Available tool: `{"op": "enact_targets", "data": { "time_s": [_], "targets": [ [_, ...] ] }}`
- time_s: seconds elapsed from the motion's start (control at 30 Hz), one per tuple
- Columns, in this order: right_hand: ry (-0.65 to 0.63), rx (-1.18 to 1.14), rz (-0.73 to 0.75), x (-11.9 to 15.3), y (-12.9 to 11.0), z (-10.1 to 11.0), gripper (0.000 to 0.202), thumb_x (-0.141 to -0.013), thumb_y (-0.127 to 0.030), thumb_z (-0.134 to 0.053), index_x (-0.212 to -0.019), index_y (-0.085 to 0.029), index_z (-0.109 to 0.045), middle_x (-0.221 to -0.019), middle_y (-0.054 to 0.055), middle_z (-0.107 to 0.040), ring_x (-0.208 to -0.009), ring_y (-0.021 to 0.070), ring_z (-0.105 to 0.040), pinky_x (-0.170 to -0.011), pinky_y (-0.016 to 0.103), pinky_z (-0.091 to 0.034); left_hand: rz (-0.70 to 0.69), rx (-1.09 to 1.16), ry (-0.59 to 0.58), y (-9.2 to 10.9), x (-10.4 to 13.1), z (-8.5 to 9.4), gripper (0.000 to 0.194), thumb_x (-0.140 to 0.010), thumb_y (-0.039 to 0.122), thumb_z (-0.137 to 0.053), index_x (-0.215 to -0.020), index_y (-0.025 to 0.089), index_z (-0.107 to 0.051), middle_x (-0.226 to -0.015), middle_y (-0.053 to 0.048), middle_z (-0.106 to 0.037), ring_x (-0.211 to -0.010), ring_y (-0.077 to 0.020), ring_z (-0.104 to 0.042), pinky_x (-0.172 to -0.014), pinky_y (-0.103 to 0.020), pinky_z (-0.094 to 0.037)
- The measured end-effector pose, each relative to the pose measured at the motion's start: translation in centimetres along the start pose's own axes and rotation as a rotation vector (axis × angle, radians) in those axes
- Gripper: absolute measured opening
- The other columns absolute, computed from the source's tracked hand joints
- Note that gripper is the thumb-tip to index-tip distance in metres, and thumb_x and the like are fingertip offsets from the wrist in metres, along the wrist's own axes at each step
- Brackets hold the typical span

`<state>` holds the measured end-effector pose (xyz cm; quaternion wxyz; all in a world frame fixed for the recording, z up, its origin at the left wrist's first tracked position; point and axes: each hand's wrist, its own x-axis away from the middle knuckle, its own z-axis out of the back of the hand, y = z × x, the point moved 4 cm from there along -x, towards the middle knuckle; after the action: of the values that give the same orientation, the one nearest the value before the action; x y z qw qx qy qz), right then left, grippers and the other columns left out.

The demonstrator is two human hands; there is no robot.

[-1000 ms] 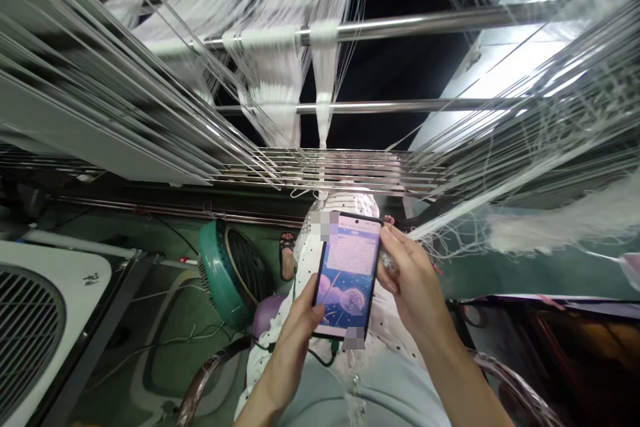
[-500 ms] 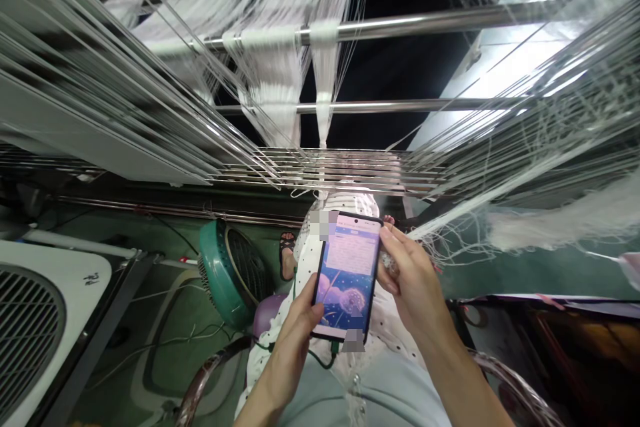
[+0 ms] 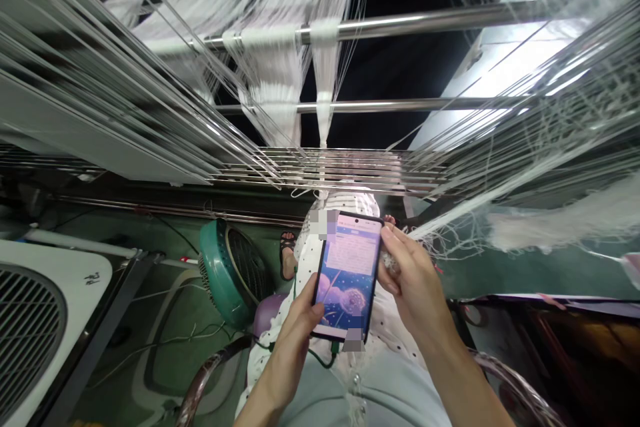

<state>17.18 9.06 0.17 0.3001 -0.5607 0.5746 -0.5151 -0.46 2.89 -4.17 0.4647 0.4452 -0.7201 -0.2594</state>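
A dark-edged smartphone (image 3: pixel 347 273) with a lit blue and purple screen is held upright over my lap, tilted slightly. My left hand (image 3: pixel 299 320) grips its lower left side, the thumb lying at the screen's edge. At the upper right corner, my right hand (image 3: pixel 407 263) holds the phone between thumb and bent fingers. A green plug and cable (image 3: pixel 334 349) come out of the phone's bottom end. Beneath it lies white dotted cloth (image 3: pixel 280 320) over my legs. Parts of the screen are blurred out.
White threads (image 3: pixel 275 80) hang over metal bars (image 3: pixel 425 23) ahead, with more thread bundles (image 3: pixel 540 180) at the right. A green fan (image 3: pixel 227 273) stands on the floor left of my legs, near a white grilled unit (image 3: pixel 40 320). Chair arms (image 3: pixel 210 373) flank me.
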Motion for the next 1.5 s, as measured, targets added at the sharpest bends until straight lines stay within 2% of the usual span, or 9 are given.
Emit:
{"op": "enact_targets", "data": {
  "time_s": [0.2, 0.47, 0.9, 1.07, 1.5],
  "targets": [
    [0.014, -0.012, 0.004, 0.12, 0.00, -0.02, 0.030, -0.088, -0.046, -0.066, -0.080, -0.018, -0.061, -0.049, -0.008, -0.035, -0.037, 0.0051, -0.023, -0.038, 0.022, -0.010, -0.013, -0.005, 0.037, -0.27, -0.09, 0.37, 0.054, -0.083, 0.041, -0.068, -0.134, 0.024, -0.062, -0.151, -0.003, -0.048, -0.148, -0.0327, -0.025, -0.123, -0.047, -0.017],
    [-0.002, -0.007, 0.012, -0.02, 0.29, 0.12, 0.035, -0.090, -0.046, -0.065, -0.072, -0.018, -0.057, -0.047, -0.008, -0.035, -0.036, 0.0047, -0.023, -0.039, 0.024, -0.010, -0.013, 0.019, 0.006, -0.46, -0.23, 0.38, 0.056, -0.084, 0.041, -0.067, -0.137, 0.023, -0.059, -0.152, -0.004, -0.047, -0.149, -0.0322, -0.023, -0.123, -0.047, -0.014],
    [-0.008, 0.000, 0.017, 0.05, 0.37, 0.12, 0.038, -0.091, -0.046, -0.064, -0.068, -0.018, -0.054, -0.047, -0.008, -0.034, -0.036, 0.0048, -0.022, -0.039, 0.025, -0.010, 0.015, 0.044, 0.032, -0.33, -0.11, 0.29, 0.054, -0.083, 0.039, -0.068, -0.134, 0.023, -0.061, -0.151, -0.005, -0.049, -0.148, -0.0342, -0.026, -0.123, -0.051, -0.015],
    [-0.011, 0.003, 0.015, 0.02, 0.28, 0.15, 0.036, -0.091, -0.046, -0.064, -0.072, -0.018, -0.056, -0.047, -0.008, -0.034, -0.036, 0.0048, -0.022, -0.040, 0.025, -0.009, 0.009, 0.042, 0.036, -0.30, -0.12, 0.23, 0.054, -0.083, 0.039, -0.067, -0.133, 0.021, -0.062, -0.151, -0.006, -0.049, -0.148, -0.0351, -0.026, -0.122, -0.050, -0.017],
    [-0.005, 0.000, 0.020, 0.15, 0.27, 0.12, 0.035, -0.091, -0.046, -0.064, -0.072, -0.017, -0.057, -0.048, -0.007, -0.035, -0.037, 0.0048, -0.022, -0.040, 0.025, -0.009, -0.002, 0.017, 0.042, -0.49, -0.16, 0.46, 0.055, -0.082, 0.042, -0.069, -0.134, 0.024, -0.062, -0.151, -0.003, -0.048, -0.148, -0.0323, -0.025, -0.123, -0.047, -0.015]
  ]
}}
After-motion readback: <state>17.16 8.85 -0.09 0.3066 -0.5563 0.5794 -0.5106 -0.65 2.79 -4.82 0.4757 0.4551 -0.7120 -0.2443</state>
